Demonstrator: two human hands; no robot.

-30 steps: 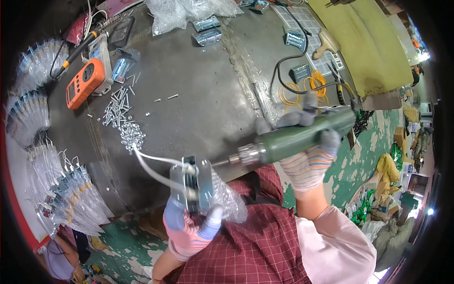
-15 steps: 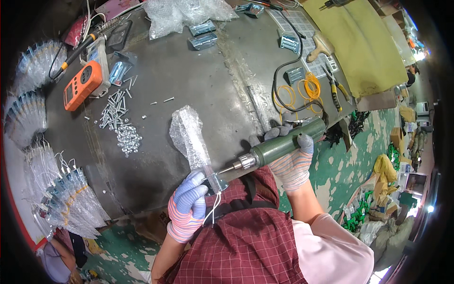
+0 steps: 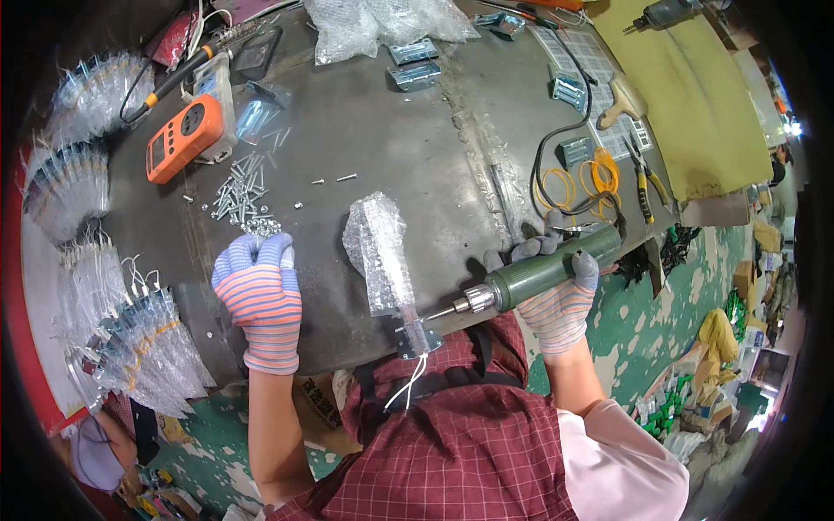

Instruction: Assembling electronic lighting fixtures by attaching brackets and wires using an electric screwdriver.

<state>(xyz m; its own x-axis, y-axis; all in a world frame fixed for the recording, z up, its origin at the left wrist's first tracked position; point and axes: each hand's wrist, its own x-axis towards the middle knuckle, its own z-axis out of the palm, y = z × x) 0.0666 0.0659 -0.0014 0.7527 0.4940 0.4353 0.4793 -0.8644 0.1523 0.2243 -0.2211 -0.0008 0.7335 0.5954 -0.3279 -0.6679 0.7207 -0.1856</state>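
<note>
Screws (image 3: 243, 195) heaped near worktop (image 3: 400, 139) left edge, orange meter (image 3: 184, 137) beyond. Bubble-wrapped bracket (image 3: 387, 260) at near edge, between hands. Left hand (image 3: 258, 295) released, fingers beside screws. Right hand (image 3: 556, 295) clenched around green screwdriver (image 3: 539, 276), bit toward bracket.

Two gloved hands: left hand (image 3: 258, 295), right hand (image 3: 556, 300). One green power screwdriver (image 3: 539, 278), one orange meter (image 3: 182, 139), one bubble-wrapped part (image 3: 380, 252), one heap of loose screws (image 3: 243, 195) (too many to count).
</note>
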